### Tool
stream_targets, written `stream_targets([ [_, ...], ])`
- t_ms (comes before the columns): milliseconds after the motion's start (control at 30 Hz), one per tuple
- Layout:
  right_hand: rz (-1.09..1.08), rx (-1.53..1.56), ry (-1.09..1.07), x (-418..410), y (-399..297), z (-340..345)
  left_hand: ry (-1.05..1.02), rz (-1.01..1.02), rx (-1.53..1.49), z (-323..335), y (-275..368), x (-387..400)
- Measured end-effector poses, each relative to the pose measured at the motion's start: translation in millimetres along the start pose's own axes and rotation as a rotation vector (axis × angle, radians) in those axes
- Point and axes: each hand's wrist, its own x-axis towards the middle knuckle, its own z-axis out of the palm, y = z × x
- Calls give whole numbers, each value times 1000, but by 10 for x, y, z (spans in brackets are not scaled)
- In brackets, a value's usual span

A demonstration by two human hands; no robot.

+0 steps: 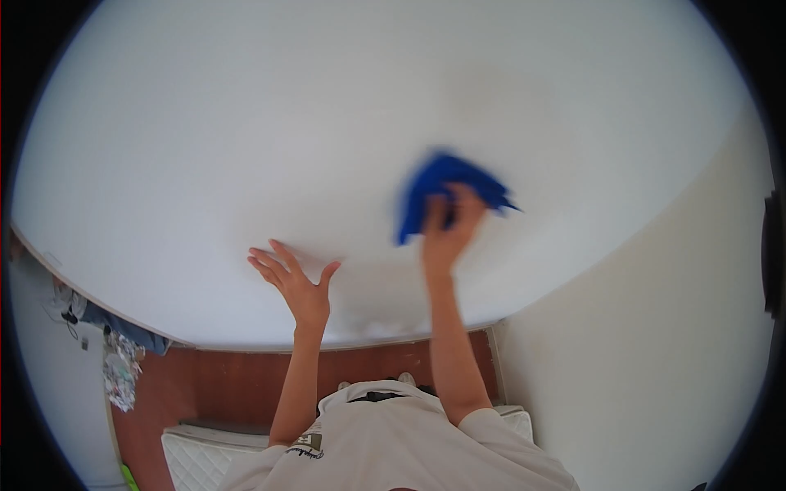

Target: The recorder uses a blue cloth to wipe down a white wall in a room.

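Note:
In front of me rises a large pale wall (344, 135), bent by the lens. My right hand (451, 224) presses a blue cloth (439, 172) to its surface, right of the middle; hand and cloth are blurred. The cloth is bunched under the fingers, and one pointed corner sticks out to the right. Lower and to the left, my left hand (301, 288) rests with spread fingers on the wall and holds nothing. Greyish shading shows on the wall between the hands and above the cloth.
A quilted mattress (199, 460) lies behind me on the reddish-brown floor (233, 380). A second wall (620, 344) meets the first at the right. Far left are a bundle of crumpled, shiny material (121, 371) and blue-grey fabric (132, 331). A dark object (772, 255) is at the right rim.

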Motion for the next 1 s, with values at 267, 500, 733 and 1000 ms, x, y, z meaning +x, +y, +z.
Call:
stream_targets([
  [267,-67,-97,-387,-1502,613,104,82,55,50,196,-151,5],
  [500,468,67,172,-353,1293,-486,19,34,64,133,-113,5],
  [733,-78,115,-356,-1022,343,81,55,52,7,202,-178,-15],
  [1000,505,-54,139,-542,2120,-855,43,-3,-7,335,-124,2],
])
